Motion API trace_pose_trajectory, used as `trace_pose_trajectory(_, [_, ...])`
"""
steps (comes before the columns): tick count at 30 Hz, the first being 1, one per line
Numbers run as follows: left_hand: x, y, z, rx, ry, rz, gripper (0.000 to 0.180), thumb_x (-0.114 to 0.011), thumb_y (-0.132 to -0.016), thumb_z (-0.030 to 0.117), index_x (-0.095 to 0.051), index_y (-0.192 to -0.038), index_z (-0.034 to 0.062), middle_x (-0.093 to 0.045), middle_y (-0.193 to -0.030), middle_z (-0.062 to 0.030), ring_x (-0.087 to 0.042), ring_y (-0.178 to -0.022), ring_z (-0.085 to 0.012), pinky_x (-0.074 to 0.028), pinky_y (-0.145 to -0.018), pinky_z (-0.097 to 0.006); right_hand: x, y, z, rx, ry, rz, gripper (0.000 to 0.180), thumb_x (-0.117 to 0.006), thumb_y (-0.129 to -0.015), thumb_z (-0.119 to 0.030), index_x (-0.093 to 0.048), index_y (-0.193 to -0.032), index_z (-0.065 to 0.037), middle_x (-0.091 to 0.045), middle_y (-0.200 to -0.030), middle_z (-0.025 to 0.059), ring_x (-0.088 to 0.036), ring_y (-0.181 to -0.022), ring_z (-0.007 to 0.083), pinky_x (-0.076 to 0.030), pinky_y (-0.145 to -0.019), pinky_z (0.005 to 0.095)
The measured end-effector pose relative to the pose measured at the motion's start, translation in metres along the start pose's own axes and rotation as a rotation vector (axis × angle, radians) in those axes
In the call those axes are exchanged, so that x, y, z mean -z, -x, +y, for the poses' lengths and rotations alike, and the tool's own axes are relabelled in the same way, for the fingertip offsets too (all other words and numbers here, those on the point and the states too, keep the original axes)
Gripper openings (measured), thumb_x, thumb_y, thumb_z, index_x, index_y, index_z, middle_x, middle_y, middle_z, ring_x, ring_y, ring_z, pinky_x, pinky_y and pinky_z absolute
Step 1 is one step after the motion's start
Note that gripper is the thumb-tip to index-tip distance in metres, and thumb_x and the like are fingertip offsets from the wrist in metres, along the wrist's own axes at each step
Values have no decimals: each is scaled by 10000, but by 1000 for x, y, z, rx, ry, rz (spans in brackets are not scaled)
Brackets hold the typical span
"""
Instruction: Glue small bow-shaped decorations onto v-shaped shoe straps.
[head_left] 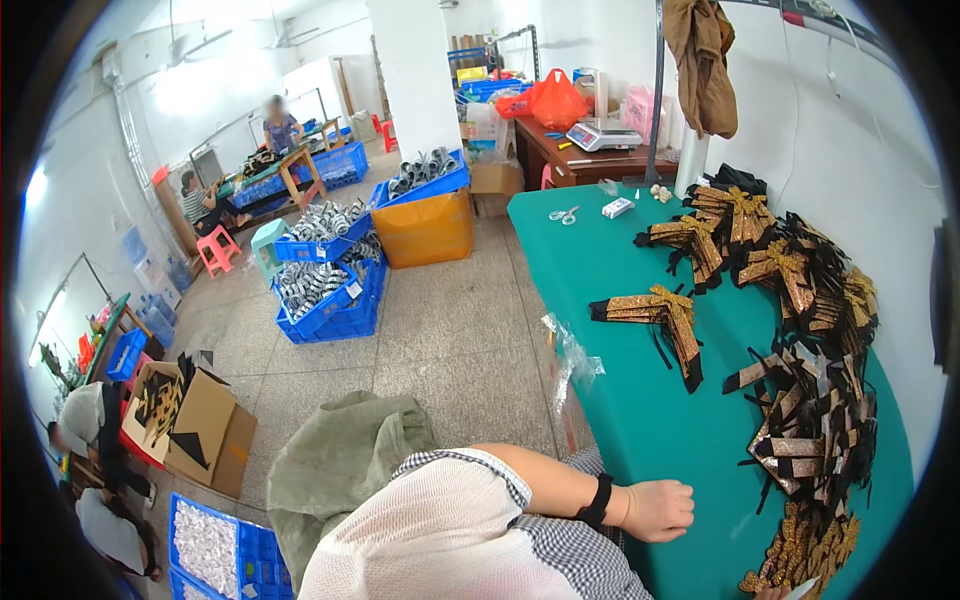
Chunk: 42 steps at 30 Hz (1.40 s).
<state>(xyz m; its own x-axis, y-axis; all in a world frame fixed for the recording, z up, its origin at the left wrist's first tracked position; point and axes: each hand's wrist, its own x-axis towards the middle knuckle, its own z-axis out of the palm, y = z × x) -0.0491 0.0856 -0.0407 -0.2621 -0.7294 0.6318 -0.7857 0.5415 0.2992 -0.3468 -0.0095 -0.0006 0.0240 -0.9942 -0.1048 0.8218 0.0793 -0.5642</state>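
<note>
**Hand rests on green surface beside heaps of gold-and-black bows**

While the person leans over the green cloth-covered surface [660, 420], one bare hand [655, 510], wearing a black wristband [600, 500], lies on the cloth near its lower edge; its fingers [682, 520] are curled loosely together and pinch nothing. Which hand it is cannot be told for sure, though the arm crosses from the person's left. At the bottom edge of the surface only a sliver of another fingertip shows, too little to read.

Closest to the resting hand, just to its right, is a long pile of glittery gold-and-black ribbon bows [815, 440], curving up the right side of the surface. A single stack of the same bows [665, 315] sits apart, toward the surface's middle. At the far end of the surface lie small scissors [564, 214] and a small white box [617, 207]. Left of the surface, on the floor, stand blue plastic crates [335, 300].
</note>
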Motion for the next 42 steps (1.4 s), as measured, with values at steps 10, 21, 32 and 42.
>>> trace_pose_trajectory(10, [2,-2,1,17,-7,-50,160,-573,-729,183,-485,-642,80,-435,-641,-44,-435,-652,-212,-377,-571,-328,1,-1,-1,-31,-104,-132,147,-502,-838,-150,-447,-793,-21,-431,-639,78,-406,-599,202,-386,-759,403])
trace_pose_trajectory(21, [2,-1,2,23,9,-30,154,-564,-739,179,-489,-651,79,-434,-641,-46,-441,-658,-217,-384,-586,-331,-14,7,-1,-22,-159,-52,140,-487,-833,-109,-428,-741,-22,-393,-562,69,-378,-579,187,-357,-609,331])
trace_pose_trajectory(32, [4,-1,2,11,-25,-30,159,-567,-732,178,-478,-640,84,-422,-637,-43,-442,-655,-211,-383,-579,-324,-19,10,0,-3,-116,-14,199,-484,-839,-114,-422,-668,-36,-406,-566,69,-363,-547,175,-364,-643,333])
trace_pose_trajectory(42, [3,0,3,1,-16,4,157,-571,-727,174,-479,-641,80,-423,-637,-47,-442,-657,-214,-387,-583,-321,-13,5,-2,-18,-161,-65,197,-499,-832,-115,-423,-669,-35,-405,-548,68,-352,-524,166,-341,-612,336])
